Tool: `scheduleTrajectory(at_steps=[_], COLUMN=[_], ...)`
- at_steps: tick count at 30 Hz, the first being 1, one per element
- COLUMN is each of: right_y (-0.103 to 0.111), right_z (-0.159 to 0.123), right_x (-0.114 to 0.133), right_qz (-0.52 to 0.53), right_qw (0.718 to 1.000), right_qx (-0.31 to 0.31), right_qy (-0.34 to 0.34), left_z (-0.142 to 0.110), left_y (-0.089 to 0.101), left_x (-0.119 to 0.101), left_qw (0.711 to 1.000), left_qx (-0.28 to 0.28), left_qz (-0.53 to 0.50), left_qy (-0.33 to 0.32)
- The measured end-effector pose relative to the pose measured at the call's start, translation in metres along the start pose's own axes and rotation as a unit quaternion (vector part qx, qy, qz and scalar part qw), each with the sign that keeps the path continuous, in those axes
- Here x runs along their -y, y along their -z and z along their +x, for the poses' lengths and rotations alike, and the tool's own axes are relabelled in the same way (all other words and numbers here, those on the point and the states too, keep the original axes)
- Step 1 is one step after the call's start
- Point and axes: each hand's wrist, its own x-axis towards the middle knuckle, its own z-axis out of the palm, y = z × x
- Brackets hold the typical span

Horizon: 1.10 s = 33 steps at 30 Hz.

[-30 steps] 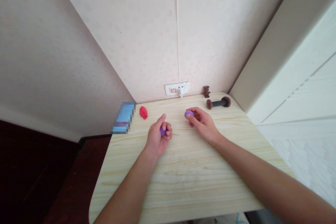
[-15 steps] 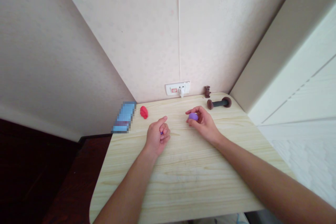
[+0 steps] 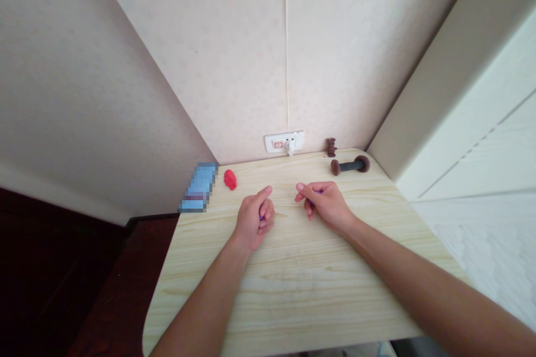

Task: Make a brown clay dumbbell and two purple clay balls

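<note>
Left hand, state: left hand closed, fingers curled around the left purple piece, thumb extended; most of the piece is hidden.
Left hand, possible fault: piece squeezed out of shape, if soft; cause, uneven finger pressure.
Right hand, state: right hand gripping the right purple piece between curled fingers and thumb; a sliver shows.
Right hand, possible fault: piece slips onto the tabletop; cause, loosely gathered fingers.
Both hands, possible fault: unequal shaping or a missed slip; cause, fingers masking both pieces from view.
Floor, far left: dark red-brown floor beside the table.
Blue rectangle: pixelated blue rectangle at the back left edge; identity cannot be told.
Red lump: irregular red lump on the tabletop, beyond the left hand.
Surface: pale wood-grain tabletop, rounded corners, rear edge near the wall.
Wall: light patterned wallpaper with a wall socket; white plug inserted, thin white strip running upward.
Brown figure: small, upright, at the rear edge.
Dumbbell-shaped object: dark bar, brown ends, lying beyond the right hand.
Far right: pale panelled unit; white textured surface below it.
</note>
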Motion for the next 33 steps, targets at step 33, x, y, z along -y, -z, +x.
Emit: scheduleTrajectory(at_steps=[33], right_y=[0.003], right_z=[0.001], right_x=[-0.001], right_qz=[0.016], right_qw=[1.0], right_qx=[0.004], right_qy=[0.014], left_z=[0.011], left_y=[0.005], left_x=[0.005], left_qw=[0.997], left_qx=[-0.027], left_qz=[-0.039], left_qy=[-0.053])
